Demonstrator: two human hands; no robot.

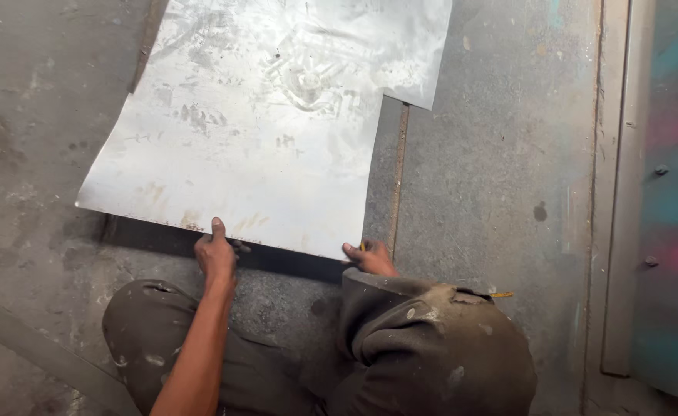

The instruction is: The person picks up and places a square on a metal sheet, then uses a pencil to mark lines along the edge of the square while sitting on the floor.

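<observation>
Head view, looking down at a concrete floor [493,154].

Sheet [262,131]: large, thin, pale metal, scuffed and smudged, with a faint stamped or scratched pattern near its far middle. Lies on the floor in front of the person, running from the near edge up out of the top of the picture. Its far right corner is cut in a step. The near edge is lifted slightly, with a dark shadow under it.

Left hand [215,254]: at the sheet's near edge, left of centre. Thumb on top of the sheet, fingers curled below, pinching the edge. Bare forearm runs down to the bottom of the picture.

Right hand [369,258]: at the sheet's near right corner, fingers bent around the edge, touching it. Partly hidden by the knee, so the grip is hard to judge; it seems closed on the corner. A small yellow thing [363,246] shows by the fingers, too small to tell what it is.

Trousers [423,347]: dark, stained with pale patches, knees drawn up in a squat, right knee just below the right hand.

Seam [397,192]: a narrow rusty strip in the floor, passing under the sheet's right side.

Door [674,192]: metal panel at far right, with blurred pink and teal paint and bolt heads, well apart from the sheet.
</observation>
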